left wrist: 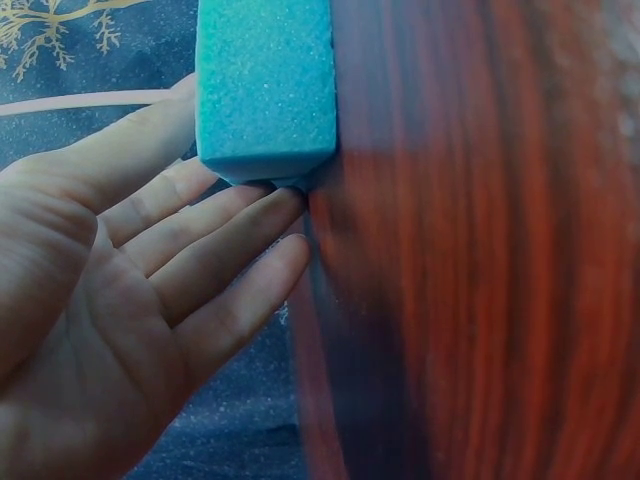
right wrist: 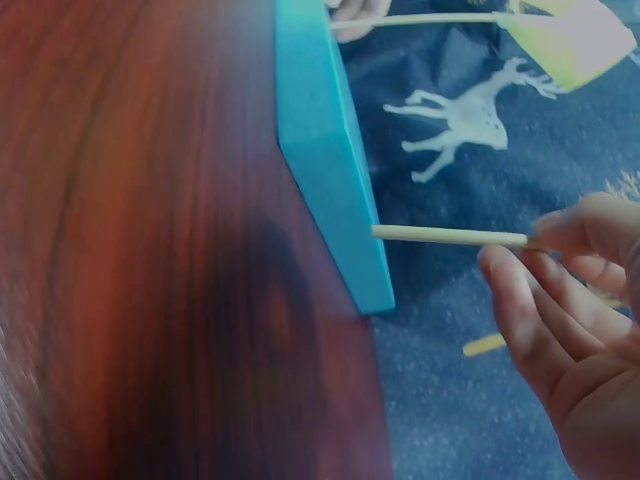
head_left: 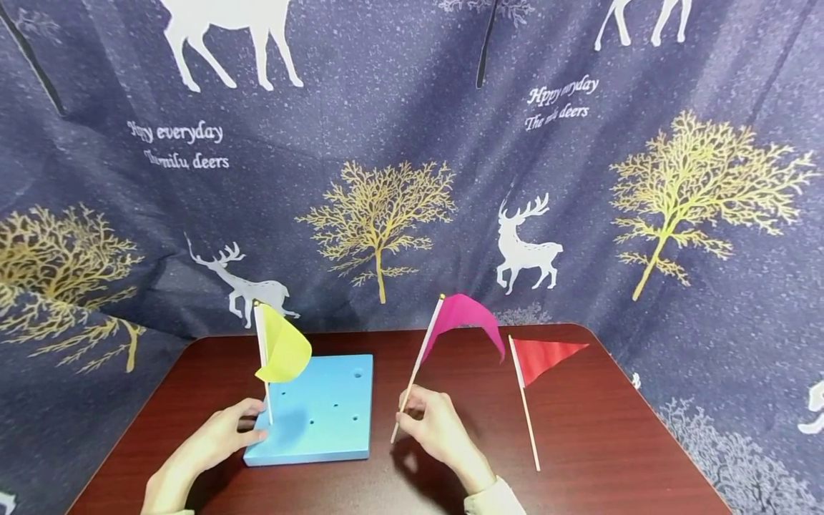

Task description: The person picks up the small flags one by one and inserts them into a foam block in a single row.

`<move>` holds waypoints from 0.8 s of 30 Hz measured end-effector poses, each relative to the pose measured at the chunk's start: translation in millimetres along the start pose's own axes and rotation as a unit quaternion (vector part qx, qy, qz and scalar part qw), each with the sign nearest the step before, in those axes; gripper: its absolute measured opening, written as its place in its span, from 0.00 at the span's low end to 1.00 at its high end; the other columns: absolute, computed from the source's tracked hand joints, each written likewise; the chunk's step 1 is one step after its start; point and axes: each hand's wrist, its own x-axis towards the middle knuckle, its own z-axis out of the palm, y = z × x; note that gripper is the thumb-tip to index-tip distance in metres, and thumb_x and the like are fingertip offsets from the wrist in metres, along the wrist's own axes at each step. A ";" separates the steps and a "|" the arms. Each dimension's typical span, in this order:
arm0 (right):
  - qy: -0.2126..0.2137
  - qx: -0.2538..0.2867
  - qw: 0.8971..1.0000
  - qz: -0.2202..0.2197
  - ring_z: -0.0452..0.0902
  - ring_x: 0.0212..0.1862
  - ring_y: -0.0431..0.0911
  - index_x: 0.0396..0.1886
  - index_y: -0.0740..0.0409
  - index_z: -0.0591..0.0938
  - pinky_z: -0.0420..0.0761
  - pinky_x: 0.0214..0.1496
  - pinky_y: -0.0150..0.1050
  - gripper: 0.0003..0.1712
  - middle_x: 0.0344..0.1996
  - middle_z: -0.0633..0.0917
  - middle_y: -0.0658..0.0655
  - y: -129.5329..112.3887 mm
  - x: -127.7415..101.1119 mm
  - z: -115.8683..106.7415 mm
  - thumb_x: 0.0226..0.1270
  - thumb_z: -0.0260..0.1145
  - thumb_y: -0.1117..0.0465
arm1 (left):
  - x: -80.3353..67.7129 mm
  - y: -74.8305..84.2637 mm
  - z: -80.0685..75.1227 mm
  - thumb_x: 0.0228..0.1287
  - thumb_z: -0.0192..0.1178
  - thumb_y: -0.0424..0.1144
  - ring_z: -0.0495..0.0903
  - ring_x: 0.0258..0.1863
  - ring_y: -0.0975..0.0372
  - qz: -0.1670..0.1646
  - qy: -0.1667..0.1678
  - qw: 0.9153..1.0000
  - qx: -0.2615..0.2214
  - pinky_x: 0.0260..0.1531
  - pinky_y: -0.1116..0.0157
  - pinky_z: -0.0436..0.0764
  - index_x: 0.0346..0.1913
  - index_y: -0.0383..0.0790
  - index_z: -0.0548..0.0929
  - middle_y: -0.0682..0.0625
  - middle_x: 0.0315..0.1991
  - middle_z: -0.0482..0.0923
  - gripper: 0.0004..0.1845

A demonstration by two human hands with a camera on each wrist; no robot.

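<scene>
My left hand [head_left: 222, 433] rests at the left edge of a light blue foam board [head_left: 337, 440], its fingers fairly straight against the side and the thumb at the top edge. Beside that hand a yellow flag [head_left: 287, 350] on a thin stick stands upright at the board's left part. To the right of the board, my right hand [head_left: 440, 428] pinches the wooden stick of a magenta flag [head_left: 463, 315] between thumb and fingers. This flag leans slightly right, and the stick's bare lower end [right wrist: 440, 235] points down below the fingers.
A red triangular flag [head_left: 547, 357] on a stick lies on the dark wooden table [head_left: 476, 379] at the right. Several small holes dot the board's top. Behind the table hangs a dark blue cloth [head_left: 412, 121] with deer and trees.
</scene>
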 end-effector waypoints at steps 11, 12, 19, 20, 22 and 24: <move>0.002 -0.017 0.999 -0.046 0.80 0.35 0.33 0.28 0.51 0.82 0.82 0.42 0.34 0.08 0.26 0.83 0.40 -12.5 12.3 16.1 0.58 0.71 0.68 | -1.3 0.6 -1.7 0.58 0.71 0.40 0.79 0.51 0.42 0.013 0.003 1.000 0.000 0.47 0.50 0.81 0.57 0.27 0.74 0.34 0.54 0.76 0.30; 0.002 -0.018 0.999 -0.048 0.80 0.35 0.33 0.28 0.52 0.82 0.82 0.42 0.34 0.07 0.26 0.83 0.40 -13.9 15.0 18.9 0.58 0.70 0.68 | -1.1 0.4 -2.1 0.58 0.71 0.40 0.79 0.51 0.42 0.012 0.004 1.000 0.001 0.47 0.50 0.81 0.57 0.27 0.74 0.33 0.54 0.76 0.30; -0.006 -0.041 0.998 -0.041 0.78 0.35 0.30 0.26 0.49 0.83 0.77 0.39 0.25 0.07 0.30 0.83 0.41 -30.1 37.6 41.2 0.60 0.69 0.65 | -1.2 -1.1 -2.3 0.58 0.71 0.41 0.79 0.51 0.41 0.006 0.000 1.000 0.004 0.46 0.51 0.82 0.58 0.27 0.74 0.31 0.55 0.75 0.30; -0.007 -0.047 0.998 -0.043 0.78 0.34 0.30 0.26 0.49 0.83 0.76 0.38 0.24 0.07 0.29 0.83 0.40 -32.3 41.2 44.1 0.61 0.68 0.65 | -0.9 -1.1 -2.0 0.58 0.71 0.41 0.79 0.51 0.41 0.006 0.000 1.000 0.004 0.46 0.51 0.82 0.58 0.27 0.74 0.31 0.55 0.75 0.30; -0.010 -0.055 0.997 -0.048 0.77 0.32 0.29 0.25 0.49 0.83 0.76 0.36 0.23 0.07 0.27 0.82 0.39 -36.9 47.7 49.7 0.61 0.68 0.64 | -0.4 -1.1 -1.4 0.58 0.71 0.41 0.79 0.51 0.41 0.007 -0.001 1.000 0.002 0.46 0.51 0.82 0.58 0.27 0.74 0.32 0.55 0.75 0.30; -0.012 -0.060 0.997 -0.052 0.76 0.31 0.28 0.25 0.49 0.83 0.75 0.35 0.22 0.07 0.26 0.82 0.39 -40.7 53.3 55.0 0.61 0.68 0.64 | 0.3 -0.8 -0.8 0.58 0.71 0.41 0.79 0.51 0.41 0.010 -0.001 1.000 0.003 0.46 0.51 0.82 0.58 0.27 0.74 0.32 0.55 0.75 0.30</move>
